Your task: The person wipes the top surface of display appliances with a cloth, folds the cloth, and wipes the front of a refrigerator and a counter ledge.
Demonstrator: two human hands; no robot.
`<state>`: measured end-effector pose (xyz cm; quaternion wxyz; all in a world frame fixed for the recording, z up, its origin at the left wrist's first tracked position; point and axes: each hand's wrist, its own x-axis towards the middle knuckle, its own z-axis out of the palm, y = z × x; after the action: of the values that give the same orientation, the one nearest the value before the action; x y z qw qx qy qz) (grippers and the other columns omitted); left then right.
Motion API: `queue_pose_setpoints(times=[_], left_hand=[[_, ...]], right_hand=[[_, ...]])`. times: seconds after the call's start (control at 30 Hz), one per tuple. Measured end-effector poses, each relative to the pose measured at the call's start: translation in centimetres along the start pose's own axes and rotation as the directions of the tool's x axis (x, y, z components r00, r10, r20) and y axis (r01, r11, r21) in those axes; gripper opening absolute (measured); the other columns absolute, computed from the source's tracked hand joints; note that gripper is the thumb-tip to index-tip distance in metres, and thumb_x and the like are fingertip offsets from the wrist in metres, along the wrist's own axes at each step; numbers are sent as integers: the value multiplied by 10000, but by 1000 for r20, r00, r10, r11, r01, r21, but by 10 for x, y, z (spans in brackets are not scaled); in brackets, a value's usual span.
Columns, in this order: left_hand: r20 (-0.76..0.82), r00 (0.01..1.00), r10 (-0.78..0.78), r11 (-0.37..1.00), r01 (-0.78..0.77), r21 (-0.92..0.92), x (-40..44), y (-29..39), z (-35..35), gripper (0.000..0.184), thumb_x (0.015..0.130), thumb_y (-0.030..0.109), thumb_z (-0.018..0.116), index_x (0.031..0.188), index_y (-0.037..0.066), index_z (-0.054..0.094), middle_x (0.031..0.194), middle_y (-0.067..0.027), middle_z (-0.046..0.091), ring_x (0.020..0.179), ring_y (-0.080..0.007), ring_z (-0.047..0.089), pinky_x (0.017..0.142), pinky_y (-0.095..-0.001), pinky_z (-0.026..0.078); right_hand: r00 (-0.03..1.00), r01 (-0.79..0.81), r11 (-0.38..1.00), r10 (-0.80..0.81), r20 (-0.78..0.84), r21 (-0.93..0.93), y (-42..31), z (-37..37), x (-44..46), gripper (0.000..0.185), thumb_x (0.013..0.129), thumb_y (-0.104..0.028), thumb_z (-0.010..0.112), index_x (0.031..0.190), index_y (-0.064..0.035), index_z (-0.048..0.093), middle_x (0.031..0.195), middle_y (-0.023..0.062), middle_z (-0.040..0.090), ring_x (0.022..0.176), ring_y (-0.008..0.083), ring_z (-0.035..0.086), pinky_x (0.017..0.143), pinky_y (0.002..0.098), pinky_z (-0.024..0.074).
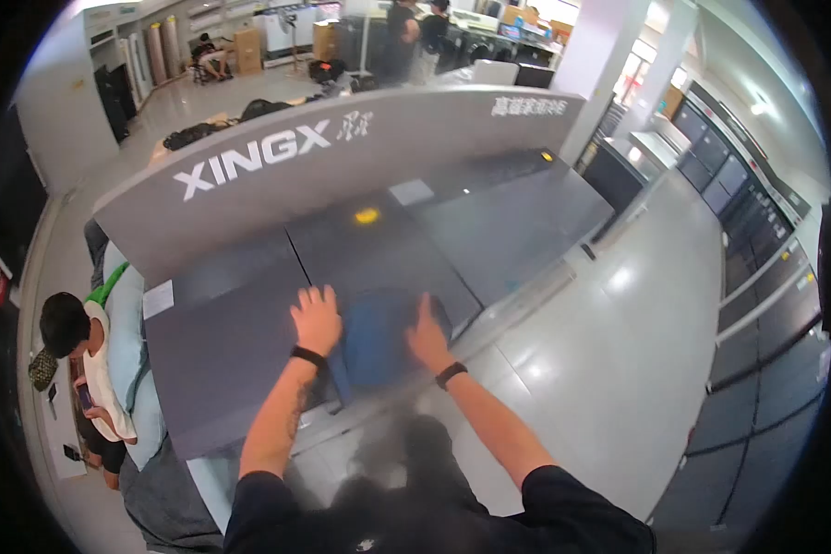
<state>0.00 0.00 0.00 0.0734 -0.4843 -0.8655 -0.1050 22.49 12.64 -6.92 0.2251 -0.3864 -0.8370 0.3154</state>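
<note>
On the dark grey top of a long freezer (222,360) lies a blue item (376,340), blurred, perhaps a bag or folded cloth. My left hand (317,320) is at its left edge, palm down with the fingers apart. My right hand (427,336) is at its right side, the index finger stretched out; a darker part of the item shows beside it. A blue strap-like piece (339,377) hangs towards the front edge below my left hand. Neither hand is visibly wrapped round anything.
Behind the top stands a grey sign board (425,129) with white lettering. Yellow stickers (367,216) and paper sheets (411,192) lie on the surface. A seated person (102,369) holds a phone at the left. More freezers (757,397) line the right; people stand at the back.
</note>
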Motion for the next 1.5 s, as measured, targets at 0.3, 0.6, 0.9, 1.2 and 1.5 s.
queue_pose_setpoints(times=[0.3,0.6,0.9,1.2,1.5], left_hand=[[140,940,-312,950,311,30,-30,105,92,653,861,331,582,1444,61,468,1565,-227,353,1450,-461,298,1025,-751,300],[379,722,-578,788,615,30,-11,106,75,983,857,586,598,1551,-26,263,1617,-314,157,1461,-593,107,1125,-705,197],[615,596,-517,754,657,-2,86,52,47,1074,844,671,590,1582,2,190,1651,-280,63,1486,-570,0,1173,-654,175],[597,739,-314,873,471,-124,-45,75,63,945,911,620,550,1578,42,212,1644,-270,100,1504,-526,31,1125,-680,272],[598,718,-356,854,510,-105,-20,79,54,1138,793,647,683,1591,38,148,1656,-262,25,1496,-548,-36,1091,-748,219]], right_hand=[[895,444,811,-386,223,-381,49,-20,51,628,948,-373,584,1483,-79,436,1500,275,408,1405,449,370,1083,652,330],[826,484,813,-303,476,-324,42,-13,94,780,927,-551,561,1537,-104,370,1587,274,274,1477,449,242,1128,684,225],[592,442,848,-31,806,-292,7,-7,186,867,949,-581,524,1608,-127,190,1668,242,4,1546,406,-39,1200,626,61],[432,405,882,49,901,-242,36,-55,122,924,917,-585,578,1613,-153,153,1668,241,-10,1547,405,-37,1196,631,102],[496,315,878,172,851,-361,9,-28,131,1059,875,-625,613,1616,-116,54,1653,264,-103,1526,439,-136,1137,734,77]])
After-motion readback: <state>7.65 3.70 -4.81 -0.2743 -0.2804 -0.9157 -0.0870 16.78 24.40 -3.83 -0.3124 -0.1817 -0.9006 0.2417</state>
